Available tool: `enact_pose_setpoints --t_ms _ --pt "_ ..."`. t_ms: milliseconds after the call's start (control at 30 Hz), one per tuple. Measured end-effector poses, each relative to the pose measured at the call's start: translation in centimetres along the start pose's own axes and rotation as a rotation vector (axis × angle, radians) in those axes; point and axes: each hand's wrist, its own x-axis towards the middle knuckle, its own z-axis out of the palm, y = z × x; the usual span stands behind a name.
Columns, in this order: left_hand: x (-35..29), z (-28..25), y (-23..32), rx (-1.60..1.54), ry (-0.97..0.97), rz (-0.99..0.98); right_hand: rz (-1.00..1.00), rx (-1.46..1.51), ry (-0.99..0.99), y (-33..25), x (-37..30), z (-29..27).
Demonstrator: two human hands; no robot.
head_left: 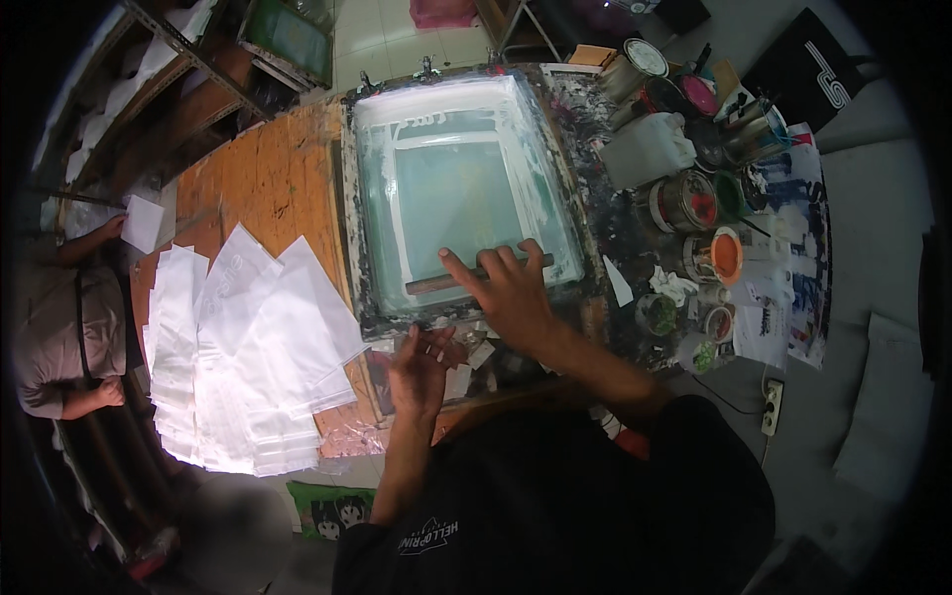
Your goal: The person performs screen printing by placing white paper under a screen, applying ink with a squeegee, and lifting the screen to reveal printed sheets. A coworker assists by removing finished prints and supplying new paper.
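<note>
A screen printing frame (349, 198) lies on the bench in front of me, with a greenish mesh and white ink smeared along its far end and sides. Across the near part of the mesh rests a dark squeegee (432, 284). My right hand (511, 293) grips it from above, fingers over the bar. Just off the frame's near edge is my left hand (418, 369), palm partly turned up, fingers apart and holding nothing visible. To its left, white plastic bags (253, 347) lie in overlapping stacks.
Paint cans and an orange ink tub (727, 256) crowd the bench's right side, beside a whitish jerrycan (648, 149). Hinge clamps (426, 67) stand at the frame's far edge. At far left another person (74, 327) holds a white sheet (143, 223).
</note>
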Motion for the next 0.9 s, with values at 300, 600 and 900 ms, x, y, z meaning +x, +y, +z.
enact_pose_setpoints --t_ms 300,600,900 --pt "5.8 11.2 8.1 0.219 -0.383 0.582 -0.038 0.106 0.328 4.3 13.0 -11.8" --pt "27.0 5.8 7.5 1.914 0.18 1.406 -0.04 0.282 0.036 8.3 21.0 -18.7" --pt "20.6 -2.7 17.8 1.296 0.409 1.177 0.097 0.332 -0.001 6.4 23.9 -20.2"
